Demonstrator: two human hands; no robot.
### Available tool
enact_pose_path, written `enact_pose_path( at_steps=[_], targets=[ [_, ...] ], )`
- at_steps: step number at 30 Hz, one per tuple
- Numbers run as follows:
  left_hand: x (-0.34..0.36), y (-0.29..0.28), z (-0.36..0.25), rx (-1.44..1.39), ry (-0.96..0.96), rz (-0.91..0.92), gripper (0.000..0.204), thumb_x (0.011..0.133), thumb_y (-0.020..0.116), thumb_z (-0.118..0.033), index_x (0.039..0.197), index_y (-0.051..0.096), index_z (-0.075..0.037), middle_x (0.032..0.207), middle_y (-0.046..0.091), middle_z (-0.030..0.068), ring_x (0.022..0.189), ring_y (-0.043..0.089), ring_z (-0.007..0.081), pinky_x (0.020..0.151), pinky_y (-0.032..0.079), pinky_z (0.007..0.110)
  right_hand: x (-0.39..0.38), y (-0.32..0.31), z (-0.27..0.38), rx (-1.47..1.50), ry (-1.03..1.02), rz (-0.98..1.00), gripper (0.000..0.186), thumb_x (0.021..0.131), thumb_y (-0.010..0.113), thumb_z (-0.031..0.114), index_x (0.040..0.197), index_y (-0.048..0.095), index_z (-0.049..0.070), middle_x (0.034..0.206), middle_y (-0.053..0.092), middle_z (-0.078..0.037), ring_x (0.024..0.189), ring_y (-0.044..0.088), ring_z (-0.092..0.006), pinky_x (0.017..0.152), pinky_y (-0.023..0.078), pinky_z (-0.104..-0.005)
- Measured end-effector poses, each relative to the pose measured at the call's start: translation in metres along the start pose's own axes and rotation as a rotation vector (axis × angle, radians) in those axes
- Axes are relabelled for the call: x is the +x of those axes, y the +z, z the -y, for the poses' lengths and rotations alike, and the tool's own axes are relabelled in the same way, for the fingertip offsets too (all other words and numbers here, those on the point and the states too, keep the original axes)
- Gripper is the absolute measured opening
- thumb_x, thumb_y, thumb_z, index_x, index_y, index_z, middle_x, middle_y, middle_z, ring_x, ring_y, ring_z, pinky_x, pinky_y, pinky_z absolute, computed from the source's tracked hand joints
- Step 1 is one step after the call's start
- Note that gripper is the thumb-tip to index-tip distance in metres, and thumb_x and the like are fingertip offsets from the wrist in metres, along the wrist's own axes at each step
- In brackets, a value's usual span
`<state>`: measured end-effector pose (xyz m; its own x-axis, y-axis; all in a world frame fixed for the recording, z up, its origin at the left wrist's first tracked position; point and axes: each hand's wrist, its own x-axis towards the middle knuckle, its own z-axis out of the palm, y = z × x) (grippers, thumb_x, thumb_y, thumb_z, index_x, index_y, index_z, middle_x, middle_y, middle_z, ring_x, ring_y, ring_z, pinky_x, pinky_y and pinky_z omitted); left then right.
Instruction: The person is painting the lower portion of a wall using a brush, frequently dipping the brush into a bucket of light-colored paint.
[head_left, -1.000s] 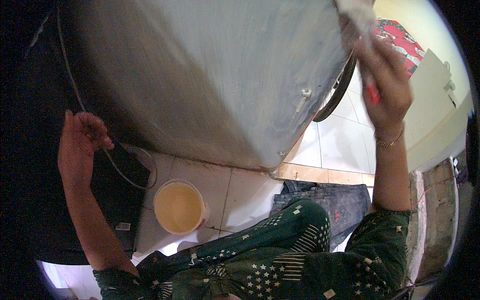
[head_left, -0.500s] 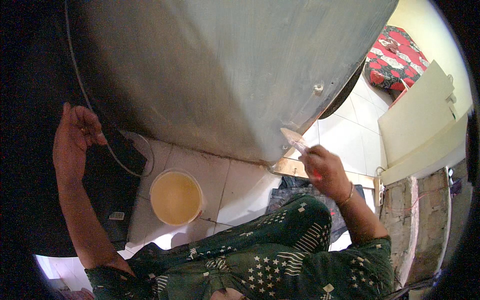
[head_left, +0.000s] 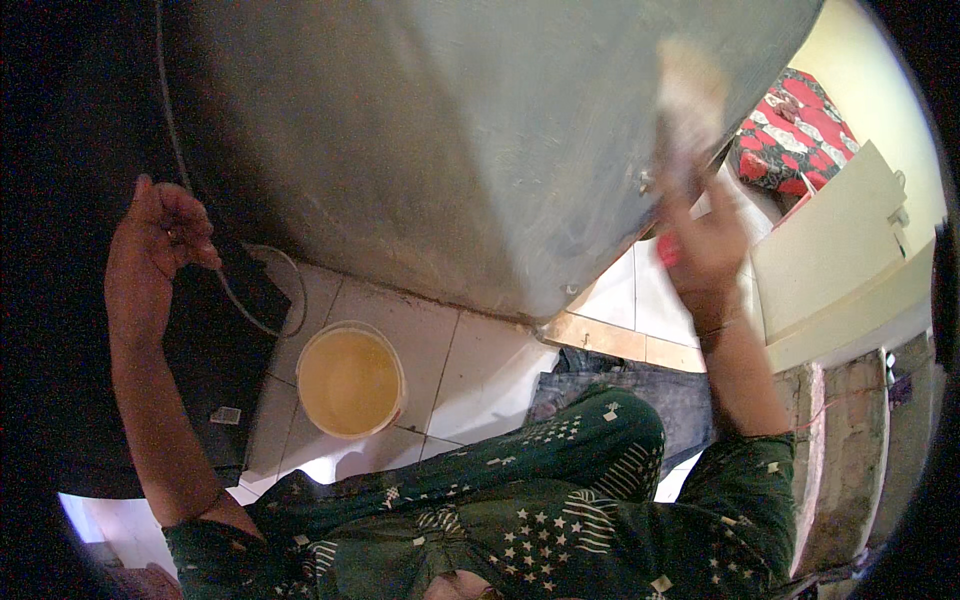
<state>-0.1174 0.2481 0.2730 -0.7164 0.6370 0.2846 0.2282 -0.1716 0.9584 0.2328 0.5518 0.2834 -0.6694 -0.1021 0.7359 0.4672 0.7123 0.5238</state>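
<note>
My right hand (head_left: pixel 706 245), blurred by motion, grips a wide paintbrush (head_left: pixel 690 95) by its handle. The bristles point up against the right part of a large grey panel (head_left: pixel 440 150) that stands before me, streaked and wet-looking. A bit of red shows at the handle by my fingers. On the left, my left hand (head_left: pixel 168 225) is closed round a thin pale cable (head_left: pixel 172 140), which runs up along the dark left side and loops down below the hand. Between my arms a white bucket (head_left: pixel 402 385) with yellowish liquid stands on the floor.
White tiles (head_left: pixel 445 370) cover the floor. A grey cloth (head_left: pixel 620 395) lies by my knee under the panel's lower corner. A pale door (head_left: pixel 835 240) and a red floral bed (head_left: pixel 795 135) are at the right. Bare blockwork (head_left: pixel 845 450) stands at the lower right.
My right hand and the paintbrush have swept up and right from the panel's lower corner. My left hand stays closed on the cable, slightly higher.
</note>
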Motion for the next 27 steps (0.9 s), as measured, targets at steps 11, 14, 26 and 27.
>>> enact_pose_path(
  at_steps=[11,14,26,27],
  targets=[
    [-0.007,-0.015,0.0,0.109,0.036,-0.022,0.051,0.097,0.033,-0.051,0.086,0.057,-0.008,0.074,0.055,0.0026,0.062,0.054,0.0124,0.059,0.049,0.03,-0.04,0.026,0.044,0.713,0.141,0.57,0.018,0.071,0.061,0.0,0.087,0.064,0.006,0.079,0.057,-0.013,0.076,0.059,-0.0314,0.067,0.049,-0.0379],
    [-0.015,-0.014,-0.012,0.181,0.032,-0.056,0.051,0.097,0.033,-0.052,0.084,0.057,-0.008,0.073,0.055,0.0025,0.062,0.054,0.012,0.059,0.048,0.029,0.034,-0.031,0.012,0.622,0.179,0.206,0.02,0.073,0.061,-0.004,0.092,0.066,0.001,0.095,0.063,-0.014,0.09,0.062,-0.0295,0.078,0.049,-0.0349],
    [-0.005,-0.023,-0.02,0.127,0.047,-0.042,0.052,0.097,0.033,-0.052,0.083,0.056,-0.008,0.073,0.055,0.0025,0.063,0.054,0.0117,0.058,0.05,0.028,-0.035,0.068,0.075,0.448,-0.238,0.44,0.023,0.075,0.061,0.012,0.098,0.062,0.009,0.113,0.057,-0.021,0.097,0.061,-0.034,0.075,0.052,-0.0398],
    [-0.003,-0.023,-0.018,0.124,0.039,-0.057,0.052,0.097,0.033,-0.052,0.083,0.056,-0.008,0.073,0.055,0.0024,0.063,0.054,0.0117,0.058,0.05,0.028,-0.053,0.07,0.091,0.532,-0.241,0.625,0.021,0.074,0.06,0.012,0.094,0.062,0.008,0.112,0.057,-0.021,0.092,0.061,-0.035,0.074,0.052,-0.0415]
  ],
)
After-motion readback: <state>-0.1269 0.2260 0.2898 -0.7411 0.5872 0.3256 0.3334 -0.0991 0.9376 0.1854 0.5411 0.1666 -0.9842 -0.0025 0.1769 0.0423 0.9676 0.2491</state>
